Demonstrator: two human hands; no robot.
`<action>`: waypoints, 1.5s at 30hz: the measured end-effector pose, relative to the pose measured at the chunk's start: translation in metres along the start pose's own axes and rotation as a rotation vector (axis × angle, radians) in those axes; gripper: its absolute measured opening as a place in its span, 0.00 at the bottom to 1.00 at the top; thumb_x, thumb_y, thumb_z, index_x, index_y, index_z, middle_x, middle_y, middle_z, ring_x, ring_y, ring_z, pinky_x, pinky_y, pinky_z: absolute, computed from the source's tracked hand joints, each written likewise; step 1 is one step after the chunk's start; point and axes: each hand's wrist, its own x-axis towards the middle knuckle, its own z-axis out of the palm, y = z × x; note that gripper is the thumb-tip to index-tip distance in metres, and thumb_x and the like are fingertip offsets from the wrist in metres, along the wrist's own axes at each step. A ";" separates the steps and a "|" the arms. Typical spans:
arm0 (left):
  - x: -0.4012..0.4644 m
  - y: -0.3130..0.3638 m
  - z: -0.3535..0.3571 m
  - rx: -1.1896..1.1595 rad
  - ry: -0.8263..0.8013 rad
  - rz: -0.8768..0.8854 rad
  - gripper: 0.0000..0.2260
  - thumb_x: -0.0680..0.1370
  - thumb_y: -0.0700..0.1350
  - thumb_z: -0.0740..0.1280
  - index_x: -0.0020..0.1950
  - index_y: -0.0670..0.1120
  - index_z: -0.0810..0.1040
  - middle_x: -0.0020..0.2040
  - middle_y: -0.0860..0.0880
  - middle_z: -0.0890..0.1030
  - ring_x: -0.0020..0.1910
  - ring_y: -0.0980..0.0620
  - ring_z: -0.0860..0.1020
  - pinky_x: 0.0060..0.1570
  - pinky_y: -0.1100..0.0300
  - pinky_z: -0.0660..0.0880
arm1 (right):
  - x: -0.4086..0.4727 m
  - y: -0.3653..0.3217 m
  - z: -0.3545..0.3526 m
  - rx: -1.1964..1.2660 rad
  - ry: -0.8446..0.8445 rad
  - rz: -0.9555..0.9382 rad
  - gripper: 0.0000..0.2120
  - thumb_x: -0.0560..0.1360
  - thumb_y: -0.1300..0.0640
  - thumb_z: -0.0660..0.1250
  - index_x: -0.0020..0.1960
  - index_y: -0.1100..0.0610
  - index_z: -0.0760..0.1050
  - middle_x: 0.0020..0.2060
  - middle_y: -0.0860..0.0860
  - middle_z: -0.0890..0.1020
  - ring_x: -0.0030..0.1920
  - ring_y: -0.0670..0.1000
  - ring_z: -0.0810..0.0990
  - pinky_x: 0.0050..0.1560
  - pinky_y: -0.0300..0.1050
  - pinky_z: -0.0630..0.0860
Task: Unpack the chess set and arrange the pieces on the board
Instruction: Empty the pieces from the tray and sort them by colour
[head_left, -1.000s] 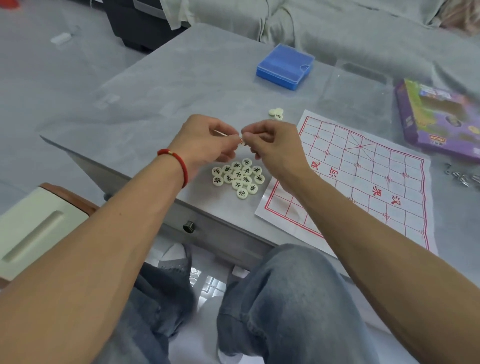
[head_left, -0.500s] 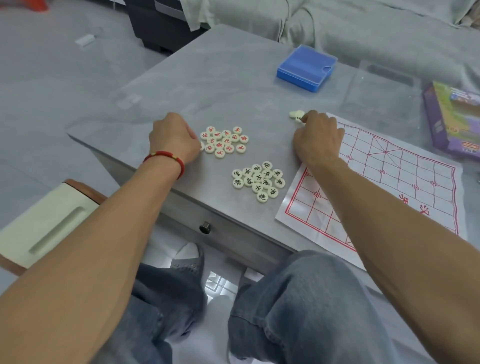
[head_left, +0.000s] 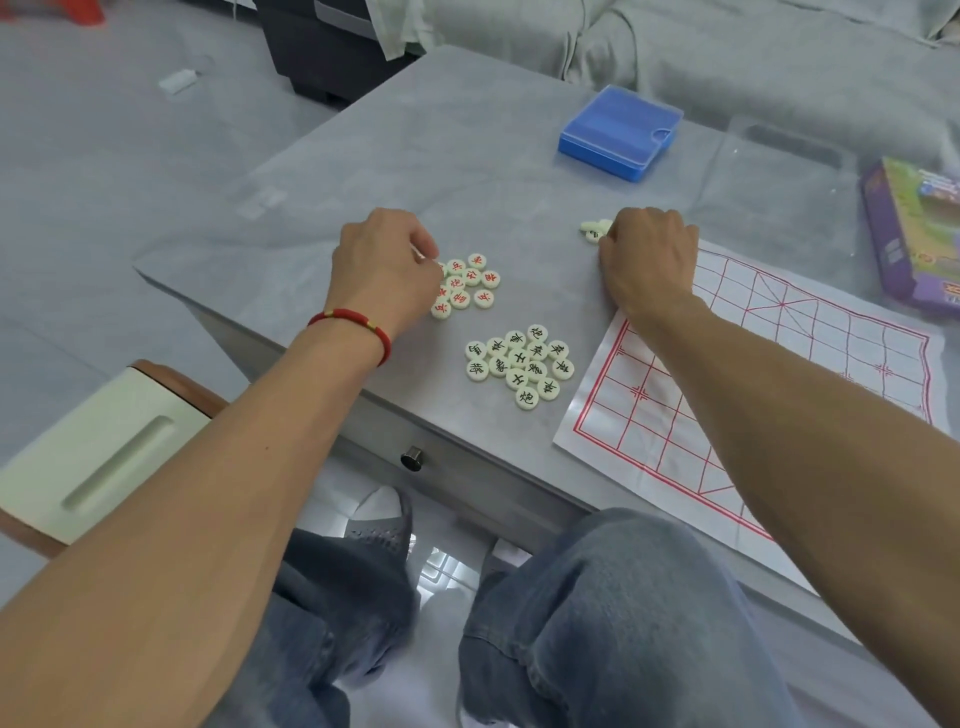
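Note:
A cluster of round cream chess pieces with red characters (head_left: 470, 283) lies on the grey table (head_left: 415, 156). My left hand (head_left: 384, 270) sits at its left edge with curled fingers that cover some pieces; its fingertips are hidden. A second cluster with black characters (head_left: 522, 364) lies nearer the front edge, untouched. Further right, my right hand (head_left: 647, 254) has its curled fingers on two or three loose cream pieces (head_left: 591, 228). The paper board (head_left: 779, 374), white with a red grid, is spread flat under my right wrist and forearm with no pieces on it.
A blue plastic box (head_left: 621, 132) stands at the back of the table. A clear plastic lid (head_left: 779, 156) lies to its right and a purple carton (head_left: 914, 234) at the far right. The table's front edge and my knees are below.
One second ago both hands held something small together above the black-lettered pieces. They have parted: the left went to the red-lettered cluster now lying on the table, the right to the loose pieces.

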 end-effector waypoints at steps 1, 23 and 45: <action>-0.003 0.003 0.000 -0.029 -0.010 0.013 0.09 0.73 0.38 0.66 0.49 0.48 0.83 0.47 0.49 0.82 0.55 0.46 0.79 0.52 0.54 0.78 | -0.002 0.001 0.000 -0.010 0.010 -0.008 0.10 0.81 0.56 0.59 0.47 0.59 0.76 0.46 0.58 0.80 0.47 0.59 0.72 0.51 0.54 0.66; -0.015 0.029 0.017 -0.472 -0.266 -0.113 0.03 0.74 0.41 0.71 0.44 0.47 0.84 0.41 0.45 0.85 0.36 0.50 0.83 0.38 0.58 0.80 | -0.040 -0.031 -0.042 0.624 -0.234 -0.139 0.09 0.72 0.50 0.73 0.47 0.56 0.84 0.41 0.48 0.85 0.42 0.43 0.82 0.45 0.32 0.76; -0.029 0.006 -0.010 0.074 -0.460 -0.050 0.05 0.74 0.40 0.74 0.44 0.50 0.85 0.33 0.49 0.85 0.34 0.64 0.79 0.32 0.67 0.68 | 0.020 -0.020 0.007 0.128 -0.121 -0.192 0.13 0.78 0.65 0.61 0.57 0.60 0.81 0.55 0.60 0.81 0.59 0.63 0.75 0.56 0.55 0.74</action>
